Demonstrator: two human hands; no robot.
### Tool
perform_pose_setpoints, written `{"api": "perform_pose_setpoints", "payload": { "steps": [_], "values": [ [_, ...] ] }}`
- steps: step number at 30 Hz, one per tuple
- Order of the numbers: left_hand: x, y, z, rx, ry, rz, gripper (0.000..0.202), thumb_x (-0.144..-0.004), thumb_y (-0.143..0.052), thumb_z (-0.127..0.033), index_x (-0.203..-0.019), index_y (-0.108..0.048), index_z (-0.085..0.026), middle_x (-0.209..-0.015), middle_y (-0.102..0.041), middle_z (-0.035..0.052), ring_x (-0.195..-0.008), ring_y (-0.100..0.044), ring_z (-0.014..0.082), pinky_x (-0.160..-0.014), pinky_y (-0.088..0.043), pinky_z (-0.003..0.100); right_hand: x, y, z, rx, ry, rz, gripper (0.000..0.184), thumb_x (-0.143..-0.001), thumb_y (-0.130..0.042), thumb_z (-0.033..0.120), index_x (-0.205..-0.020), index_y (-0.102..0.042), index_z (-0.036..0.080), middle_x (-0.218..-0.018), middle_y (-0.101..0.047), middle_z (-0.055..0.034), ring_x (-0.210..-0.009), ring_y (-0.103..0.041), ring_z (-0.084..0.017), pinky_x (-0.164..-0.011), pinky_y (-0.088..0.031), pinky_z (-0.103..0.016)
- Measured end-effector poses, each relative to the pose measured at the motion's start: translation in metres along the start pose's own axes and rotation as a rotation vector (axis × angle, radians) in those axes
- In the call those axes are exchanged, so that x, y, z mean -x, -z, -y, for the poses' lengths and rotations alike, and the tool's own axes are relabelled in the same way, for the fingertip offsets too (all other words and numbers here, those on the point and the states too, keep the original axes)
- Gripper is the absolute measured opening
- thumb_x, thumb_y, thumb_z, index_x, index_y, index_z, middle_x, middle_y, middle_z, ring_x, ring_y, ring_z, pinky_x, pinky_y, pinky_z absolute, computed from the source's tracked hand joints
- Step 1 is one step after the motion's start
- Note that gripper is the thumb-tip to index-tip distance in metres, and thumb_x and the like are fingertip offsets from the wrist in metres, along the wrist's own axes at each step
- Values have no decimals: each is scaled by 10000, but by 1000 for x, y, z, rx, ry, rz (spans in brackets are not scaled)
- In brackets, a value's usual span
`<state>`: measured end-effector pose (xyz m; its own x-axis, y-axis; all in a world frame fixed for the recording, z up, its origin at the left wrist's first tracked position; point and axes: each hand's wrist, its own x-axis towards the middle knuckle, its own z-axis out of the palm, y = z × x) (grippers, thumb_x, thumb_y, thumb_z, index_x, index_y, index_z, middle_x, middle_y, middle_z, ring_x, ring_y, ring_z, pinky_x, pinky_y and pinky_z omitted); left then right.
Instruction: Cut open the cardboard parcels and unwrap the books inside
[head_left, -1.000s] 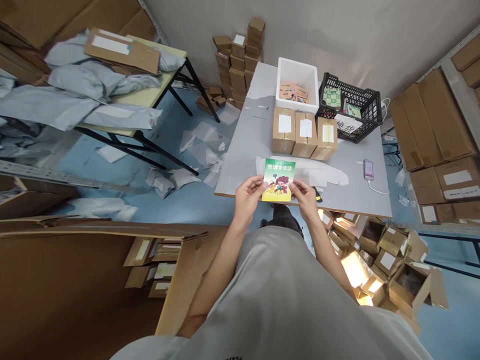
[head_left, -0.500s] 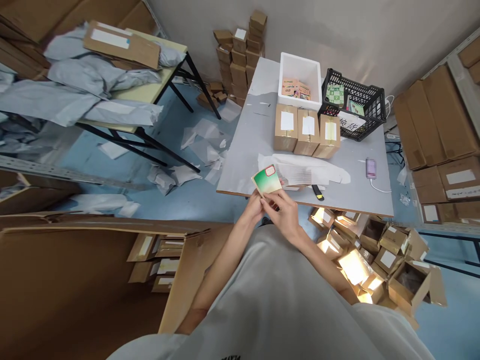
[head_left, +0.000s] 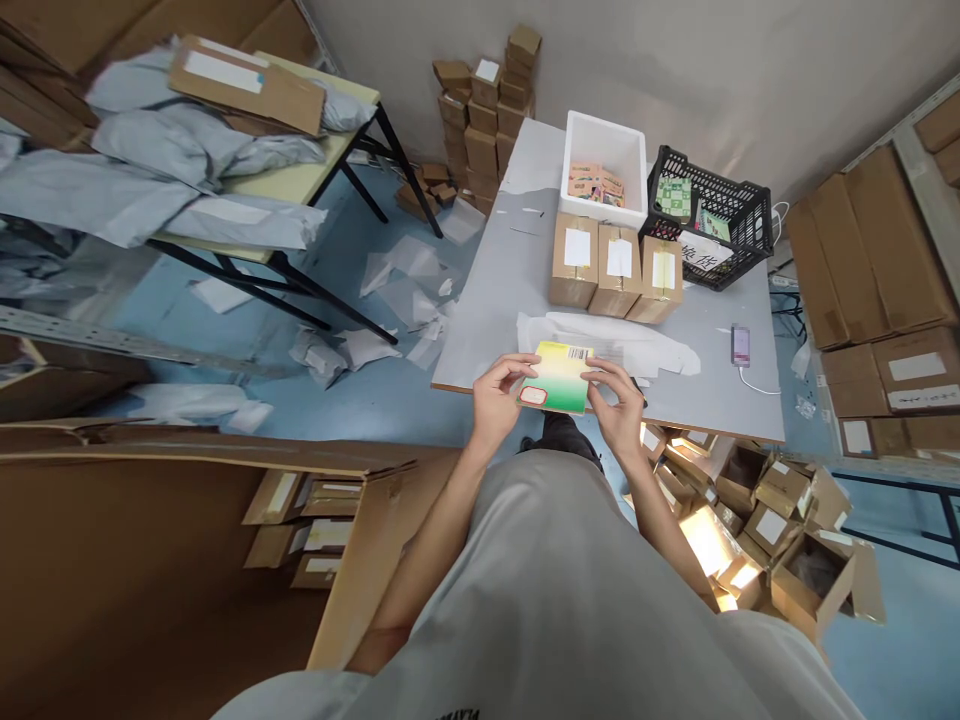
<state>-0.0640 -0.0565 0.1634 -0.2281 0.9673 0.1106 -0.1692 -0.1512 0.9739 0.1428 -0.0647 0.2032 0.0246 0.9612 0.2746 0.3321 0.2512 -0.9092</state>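
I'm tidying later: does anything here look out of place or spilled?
Yes. Crumpled white sheets litter the blue floor left of the grey table, and near its right corner cardboard boxes sit in a tilted jumble, some open; both look dropped rather than placed. The held booklet shows no visible damage.

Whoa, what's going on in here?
A person is holding a small yellow-and-green booklet by its sides, with the left hand and the right hand. The side with the barcode faces up. It's at the near edge of a grey table. Farther back on the table stand three cardboard boxes, a white bin and a black crate.
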Motion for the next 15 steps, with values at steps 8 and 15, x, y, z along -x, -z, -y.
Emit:
{"api": "perform_pose_setpoints", "payload": {
  "steps": [8,15],
  "values": [
    [-3,-5,-25,-107,-97,-41,360,-928,-855,-526,-840,-638,-252,-1083,-861,104,-1135,-822,282,-1003,-667,457,-4,-2,-2,-89,-56,-47,187,-1025,-732,436,-1097,-816,285,-1218,-849,-95,-1204,-784,-277,-1036,-631,-443],
    [-12,3,-29,-173,-5,103,386,-1029,-724,-598,-1073,-868,-242,-1059,-803,80,-692,-683,147,-616,-590,283,-12,7,-4,-114,-197,-17,271,-1004,-749,501,-1060,-836,250,-1050,-843,-66,-922,-755,-216,-744,-594,-315]
  ]
}}
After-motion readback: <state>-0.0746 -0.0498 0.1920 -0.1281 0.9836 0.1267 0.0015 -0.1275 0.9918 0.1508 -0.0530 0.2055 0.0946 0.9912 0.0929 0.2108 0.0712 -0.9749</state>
